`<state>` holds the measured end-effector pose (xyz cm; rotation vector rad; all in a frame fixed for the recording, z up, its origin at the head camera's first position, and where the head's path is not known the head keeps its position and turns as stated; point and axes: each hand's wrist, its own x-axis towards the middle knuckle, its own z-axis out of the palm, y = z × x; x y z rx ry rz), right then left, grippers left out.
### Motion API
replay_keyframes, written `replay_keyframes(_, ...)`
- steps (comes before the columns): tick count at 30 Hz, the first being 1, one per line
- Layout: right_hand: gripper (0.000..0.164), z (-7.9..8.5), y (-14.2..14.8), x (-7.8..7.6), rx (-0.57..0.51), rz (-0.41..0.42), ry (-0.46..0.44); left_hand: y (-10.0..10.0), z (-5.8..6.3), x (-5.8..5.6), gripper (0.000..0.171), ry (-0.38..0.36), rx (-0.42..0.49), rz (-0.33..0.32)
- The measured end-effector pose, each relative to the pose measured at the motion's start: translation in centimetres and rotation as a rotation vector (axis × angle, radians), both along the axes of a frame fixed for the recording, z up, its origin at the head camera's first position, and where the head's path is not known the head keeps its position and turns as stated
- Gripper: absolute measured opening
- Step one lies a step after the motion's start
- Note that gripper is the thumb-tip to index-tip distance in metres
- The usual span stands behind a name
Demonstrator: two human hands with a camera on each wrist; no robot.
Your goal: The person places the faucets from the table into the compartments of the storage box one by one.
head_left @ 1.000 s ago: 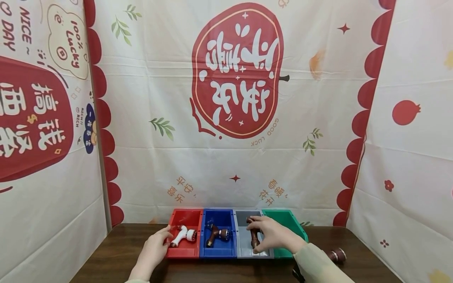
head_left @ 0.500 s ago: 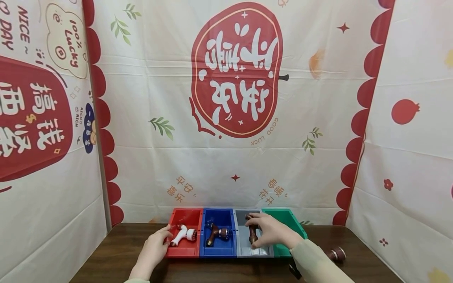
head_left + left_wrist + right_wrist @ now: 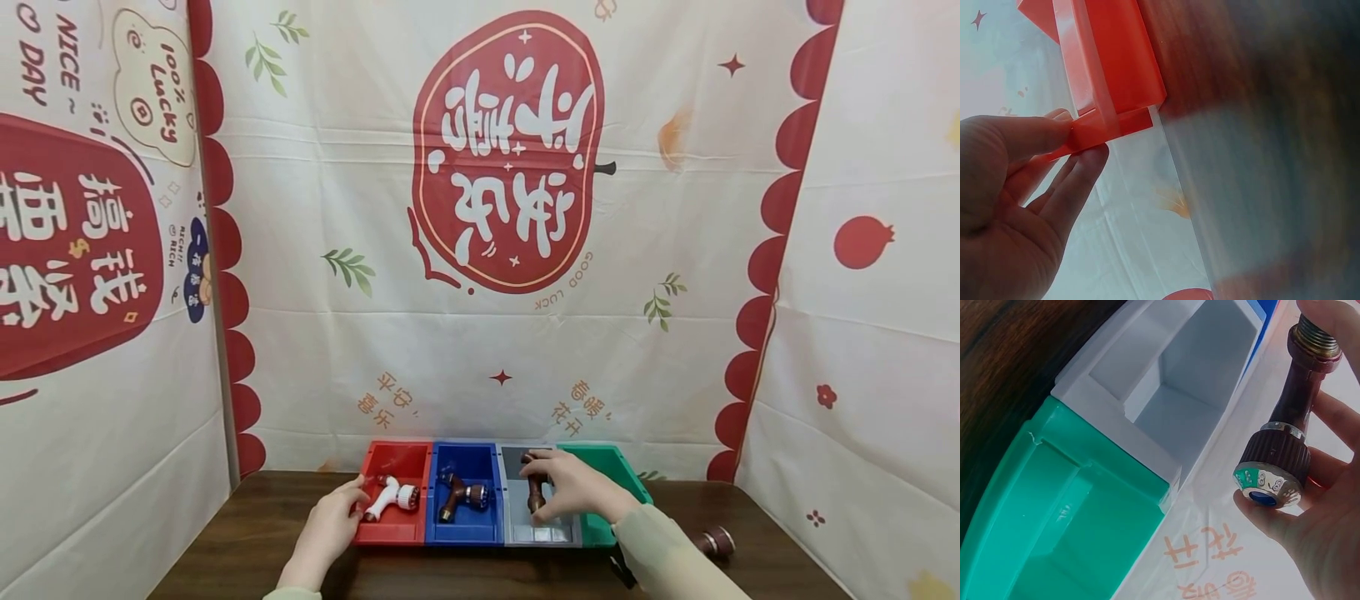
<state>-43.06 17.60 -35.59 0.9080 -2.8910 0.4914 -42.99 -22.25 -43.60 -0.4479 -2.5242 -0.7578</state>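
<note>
My right hand [image 3: 577,487] holds a brown angle valve [image 3: 1294,403] over the grey bin [image 3: 517,527]. In the right wrist view, its threaded end lies by the thumb, and its ribbed knob with a silver cap rests against the fingers. My left hand [image 3: 327,518] pinches the rim of the red bin [image 3: 1094,122] between thumb and fingers at its left side. Inside the red bin lies a white angle valve [image 3: 392,497]. Another brown angle valve [image 3: 459,497] lies in the blue bin [image 3: 463,536].
A green bin [image 3: 600,460] closes the row on the right, partly behind my right hand. On the wooden table [image 3: 247,525], another brown valve [image 3: 716,542] lies right of my forearm. A dark object [image 3: 622,572] shows partly under the sleeve. Printed cloth walls surround the table.
The brown valve in my right hand has shifted slightly. My left hand keeps its place on the red bin. The head view has shifted a little.
</note>
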Motion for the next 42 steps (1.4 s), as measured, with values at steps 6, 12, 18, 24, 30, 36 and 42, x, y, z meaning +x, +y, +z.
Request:
replay_keyframes(6, 0.058, -0.2, -0.2, -0.3, -0.009, 0.0, -0.006, 0.1, -0.1, -0.1, 0.017, -0.009, 0.005, 0.004)
replay_keyframes(12, 0.057, -0.5, -0.2, -0.6, -0.005, -0.002, -0.008, 0.1, -0.1, -0.3, 0.016, -0.009, 0.013, 0.004)
replay_keyframes(18, 0.057, -0.5, -0.2, -0.9, -0.016, -0.003, -0.008, 0.1, 0.1, -0.2, 0.016, -0.024, 0.021, 0.009)
replay_keyframes(24, 0.058, -0.8, -0.1, -1.2, -0.024, -0.006, -0.015, 0.2, 0.1, -0.1, 0.017, -0.012, 0.003, 0.008)
replay_keyframes(30, 0.058, -1.1, -0.1, -1.4, -0.033, 0.008, -0.021, 0.2, 0.0, 0.0, 0.022, -0.018, -0.014, 0.003)
replay_keyframes(36, 0.058, -1.1, 0.0, -1.9, -0.035, 0.008, -0.023, 0.3, 0.2, 0.0, 0.023, 0.002, -0.005, -0.001)
replay_keyframes(42, 0.058, -1.2, 0.1, -2.2, -0.04, 0.007, -0.012, 0.4, 0.3, 0.0, 0.023, -0.003, -0.016, 0.0)
